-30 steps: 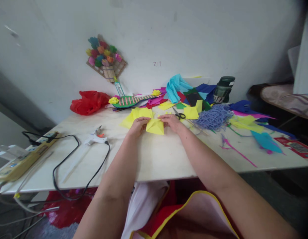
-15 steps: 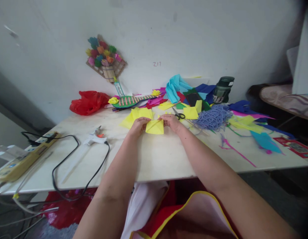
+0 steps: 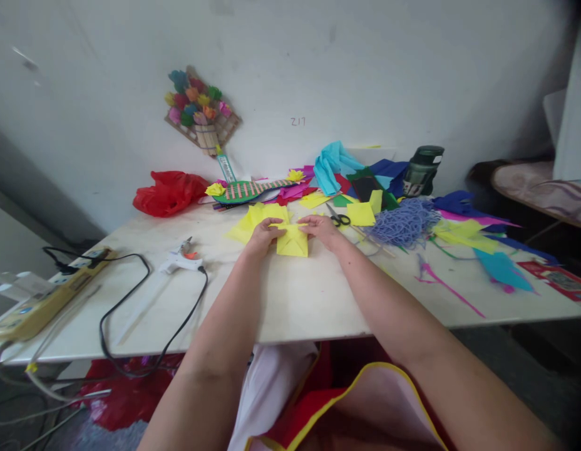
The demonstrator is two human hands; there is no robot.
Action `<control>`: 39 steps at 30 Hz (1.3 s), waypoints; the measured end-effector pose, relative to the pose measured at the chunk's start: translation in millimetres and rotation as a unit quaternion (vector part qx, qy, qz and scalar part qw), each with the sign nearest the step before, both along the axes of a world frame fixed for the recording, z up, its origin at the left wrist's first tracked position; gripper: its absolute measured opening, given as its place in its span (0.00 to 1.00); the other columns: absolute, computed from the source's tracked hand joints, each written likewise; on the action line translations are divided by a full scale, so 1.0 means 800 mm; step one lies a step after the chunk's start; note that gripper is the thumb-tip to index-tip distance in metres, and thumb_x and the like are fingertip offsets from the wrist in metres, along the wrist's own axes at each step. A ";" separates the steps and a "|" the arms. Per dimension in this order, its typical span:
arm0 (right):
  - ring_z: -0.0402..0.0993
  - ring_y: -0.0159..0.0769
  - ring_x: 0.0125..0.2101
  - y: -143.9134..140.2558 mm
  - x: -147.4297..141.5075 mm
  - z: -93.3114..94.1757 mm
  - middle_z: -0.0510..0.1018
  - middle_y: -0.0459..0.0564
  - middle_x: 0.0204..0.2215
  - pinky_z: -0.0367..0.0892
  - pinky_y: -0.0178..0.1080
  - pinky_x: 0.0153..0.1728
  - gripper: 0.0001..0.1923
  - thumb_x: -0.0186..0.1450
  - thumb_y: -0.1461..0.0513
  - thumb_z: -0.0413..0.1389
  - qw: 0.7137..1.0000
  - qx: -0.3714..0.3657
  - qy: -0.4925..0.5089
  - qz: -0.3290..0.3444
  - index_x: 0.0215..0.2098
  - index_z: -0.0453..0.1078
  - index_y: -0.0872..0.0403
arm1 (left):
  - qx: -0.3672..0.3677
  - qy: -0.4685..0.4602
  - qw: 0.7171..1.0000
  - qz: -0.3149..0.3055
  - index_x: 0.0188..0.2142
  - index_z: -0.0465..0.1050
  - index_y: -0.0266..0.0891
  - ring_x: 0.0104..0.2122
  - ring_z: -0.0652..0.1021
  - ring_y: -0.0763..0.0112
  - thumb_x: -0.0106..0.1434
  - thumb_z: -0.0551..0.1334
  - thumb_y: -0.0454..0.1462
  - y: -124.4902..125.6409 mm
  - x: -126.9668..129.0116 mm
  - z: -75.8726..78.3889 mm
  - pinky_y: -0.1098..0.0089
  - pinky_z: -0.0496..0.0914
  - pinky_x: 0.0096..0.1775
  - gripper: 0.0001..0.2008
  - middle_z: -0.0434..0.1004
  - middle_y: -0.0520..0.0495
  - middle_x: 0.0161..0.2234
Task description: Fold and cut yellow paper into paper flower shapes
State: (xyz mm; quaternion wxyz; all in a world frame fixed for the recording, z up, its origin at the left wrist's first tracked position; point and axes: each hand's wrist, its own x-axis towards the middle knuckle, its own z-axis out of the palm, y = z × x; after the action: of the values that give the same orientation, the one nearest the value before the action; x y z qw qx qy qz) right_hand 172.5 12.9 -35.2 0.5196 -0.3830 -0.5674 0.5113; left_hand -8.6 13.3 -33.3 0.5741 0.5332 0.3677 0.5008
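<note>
Between my hands is a small square of yellow paper (image 3: 292, 243) with fold creases across it. My left hand (image 3: 267, 235) pinches its upper left edge, thumb on the near side. At the upper right edge, my right hand (image 3: 320, 228) grips the same paper between thumb and fingers. Larger yellow sheets (image 3: 248, 222) lie on the table just behind my left hand. Close to the right hand's far side rest black-handled scissors (image 3: 338, 218). More yellow paper pieces (image 3: 360, 214) sit to the right of the scissors.
A white glue gun (image 3: 181, 260) and its black cord lie on the left, near a power strip (image 3: 51, 297). Purple shredded strands (image 3: 403, 222), a dark bottle (image 3: 422, 170) and coloured paper crowd the right. A red plastic bag (image 3: 169, 193) and a decorated green instrument-shaped craft (image 3: 253, 189) stand behind.
The yellow paper's crease pattern looks different: the diagonal line across it has given way to a flap-like fold along its upper part. Both hands keep hold, with fingers shifted slightly.
</note>
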 end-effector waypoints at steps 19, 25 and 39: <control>0.70 0.29 0.24 -0.002 -0.010 0.003 0.76 0.46 0.22 0.67 0.33 0.25 0.11 0.46 0.68 0.58 0.999 -0.009 0.003 -0.030 0.31 0.72 0.57 | -0.043 -0.030 0.999 0.005 0.36 0.69 0.34 0.22 0.73 0.73 0.44 0.59 0.34 0.004 -0.005 0.005 0.71 0.67 0.26 0.16 0.71 0.49 0.21; 0.69 0.28 0.23 -0.001 -0.009 0.002 0.75 0.45 0.21 0.66 0.32 0.24 0.12 0.46 0.68 0.58 1.000 -0.005 0.002 -0.022 0.31 0.72 0.57 | -0.013 -0.012 1.000 -0.001 0.37 0.70 0.32 0.24 0.74 0.73 0.45 0.61 0.36 0.000 -0.007 0.005 0.71 0.68 0.29 0.17 0.72 0.48 0.24; 0.69 0.28 0.23 -0.002 -0.009 0.001 0.75 0.44 0.22 0.66 0.32 0.25 0.15 0.46 0.68 0.59 1.000 -0.008 -0.006 -0.003 0.34 0.73 0.56 | -0.020 -0.036 0.999 -0.016 0.35 0.71 0.31 0.26 0.75 0.68 0.46 0.62 0.38 0.005 -0.006 -0.002 0.70 0.67 0.28 0.16 0.74 0.45 0.25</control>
State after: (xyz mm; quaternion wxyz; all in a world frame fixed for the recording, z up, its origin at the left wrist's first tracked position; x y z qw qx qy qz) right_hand 165.0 11.5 -34.5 0.5146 -0.3923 -0.5650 0.5120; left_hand -13.5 17.4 -34.8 0.6052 0.5096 0.3482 0.5028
